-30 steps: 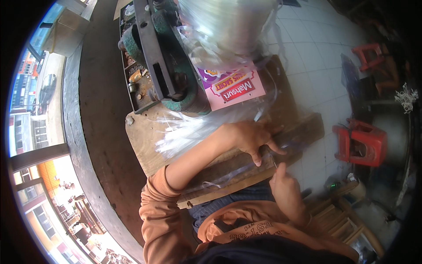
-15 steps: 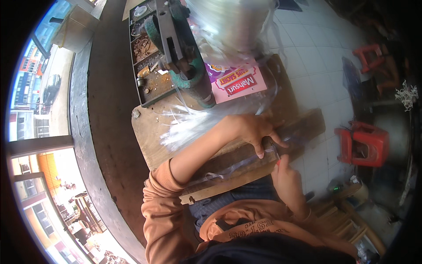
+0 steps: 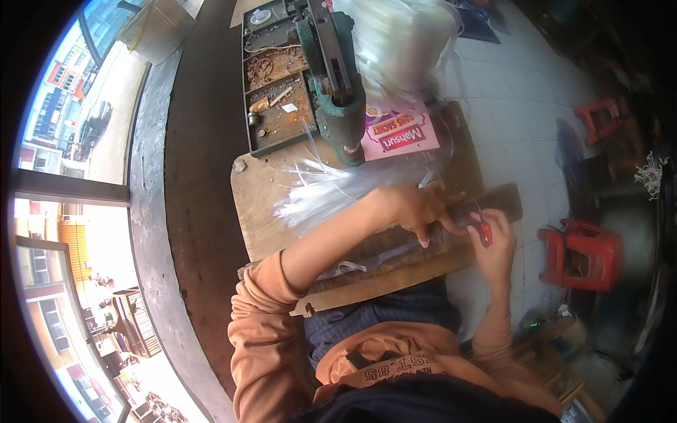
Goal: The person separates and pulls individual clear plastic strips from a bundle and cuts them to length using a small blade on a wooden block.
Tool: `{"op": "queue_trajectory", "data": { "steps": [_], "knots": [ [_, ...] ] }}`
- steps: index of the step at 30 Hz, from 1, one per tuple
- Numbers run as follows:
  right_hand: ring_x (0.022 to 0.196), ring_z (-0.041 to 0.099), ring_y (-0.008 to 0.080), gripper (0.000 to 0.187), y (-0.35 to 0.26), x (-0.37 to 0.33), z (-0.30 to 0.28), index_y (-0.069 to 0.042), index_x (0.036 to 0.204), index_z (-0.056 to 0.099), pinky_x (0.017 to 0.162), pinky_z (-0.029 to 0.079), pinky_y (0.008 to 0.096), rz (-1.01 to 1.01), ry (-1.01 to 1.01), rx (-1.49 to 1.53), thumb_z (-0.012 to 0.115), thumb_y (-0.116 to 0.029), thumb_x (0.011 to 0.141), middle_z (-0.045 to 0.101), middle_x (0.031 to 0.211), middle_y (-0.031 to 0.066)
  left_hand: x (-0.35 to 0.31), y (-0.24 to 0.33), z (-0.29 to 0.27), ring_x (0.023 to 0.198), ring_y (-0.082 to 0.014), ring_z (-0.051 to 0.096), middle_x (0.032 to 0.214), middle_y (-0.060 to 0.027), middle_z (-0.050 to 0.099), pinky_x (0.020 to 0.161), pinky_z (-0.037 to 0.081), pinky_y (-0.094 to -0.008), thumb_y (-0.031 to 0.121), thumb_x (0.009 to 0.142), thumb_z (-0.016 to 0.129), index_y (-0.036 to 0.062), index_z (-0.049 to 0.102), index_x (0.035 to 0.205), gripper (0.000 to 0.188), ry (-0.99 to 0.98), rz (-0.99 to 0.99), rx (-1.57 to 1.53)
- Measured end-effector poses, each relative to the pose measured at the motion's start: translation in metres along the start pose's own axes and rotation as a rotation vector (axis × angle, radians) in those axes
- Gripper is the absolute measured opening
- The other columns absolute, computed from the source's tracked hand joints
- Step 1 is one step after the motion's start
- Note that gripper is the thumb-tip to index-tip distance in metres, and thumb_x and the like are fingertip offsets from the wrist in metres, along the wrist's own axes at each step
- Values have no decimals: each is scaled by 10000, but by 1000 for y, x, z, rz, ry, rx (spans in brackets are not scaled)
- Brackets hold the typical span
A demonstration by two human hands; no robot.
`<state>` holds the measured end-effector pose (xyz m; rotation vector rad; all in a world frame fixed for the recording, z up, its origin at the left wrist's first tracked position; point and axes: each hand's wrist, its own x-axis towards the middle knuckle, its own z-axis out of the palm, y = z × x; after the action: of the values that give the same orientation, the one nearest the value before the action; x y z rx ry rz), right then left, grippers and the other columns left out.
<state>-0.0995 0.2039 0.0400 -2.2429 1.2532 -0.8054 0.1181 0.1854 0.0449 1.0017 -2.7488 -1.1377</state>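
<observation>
My right hand is closed around a small tool with a red handle. A thin metal shaft points up and away from its handle; I cannot make out the tip. My left hand reaches across from the left, its fingers spread low over a dark wooden board. Beneath and beside its thumb runs a narrow clear plastic strip, with a curled end toward the left. Just beyond my left hand lies a bundle of clear plastic strips on the wooden worktop.
Behind the bundle stands a green metal hand press. To its left sits a compartment tray with small metal parts. A pink box and a large clear plastic bundle are right of the press. Red stools stand on the tiled floor.
My right hand has moved right and away from my left, lifting the red-handled tool off the strip. My left hand stays over the board. The whole view has shifted slightly.
</observation>
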Motion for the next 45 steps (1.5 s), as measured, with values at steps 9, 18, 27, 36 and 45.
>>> {"op": "queue_trajectory", "data": {
  "steps": [9, 18, 27, 36, 45],
  "knots": [
    [684, 586, 282, 138, 4, -6, 6, 16, 824, 534, 595, 460, 348, -17, 13, -17, 650, 6, 750, 555, 842, 108, -42, 42, 55, 1089, -239, 442, 1346, -60, 385, 853, 391, -359, 213, 763, 624, 206, 561, 1175, 416, 621, -291, 212],
    [650, 569, 297, 122, -14, -9, -4, 11, 803, 529, 557, 441, 357, -20, 17, -179, 642, -13, 762, 553, 829, 112, -37, 59, 81, 875, -179, 528, 879, -45, 511, 740, 374, -298, 137, 768, 582, 81, 558, 889, 136, 845, -386, 222],
    [640, 552, 263, 88, -34, -7, -19, 14, 790, 551, 568, 434, 320, -12, 49, -29, 634, 1, 765, 531, 774, 109, -51, 77, 61, 797, -287, 554, 836, -100, 568, 681, 443, -382, 3, 731, 621, 32, 565, 862, 145, 1104, -310, -242],
    [639, 525, 221, 98, -23, 1, -45, 21, 786, 556, 592, 414, 301, 34, 241, -67, 625, -48, 794, 518, 742, 98, -116, 92, 41, 746, -202, 606, 817, -100, 604, 698, 469, -282, -104, 738, 559, -15, 555, 851, 144, 1296, -621, -206],
    [537, 517, 131, 92, -19, -6, -34, -4, 818, 583, 510, 394, 267, 182, 122, 29, 600, -92, 840, 611, 717, 64, -218, 119, 7, 617, -28, 445, 814, -61, 558, 522, 361, -151, 83, 884, 563, -13, 541, 931, 109, 2328, -373, 13]
  ]
}}
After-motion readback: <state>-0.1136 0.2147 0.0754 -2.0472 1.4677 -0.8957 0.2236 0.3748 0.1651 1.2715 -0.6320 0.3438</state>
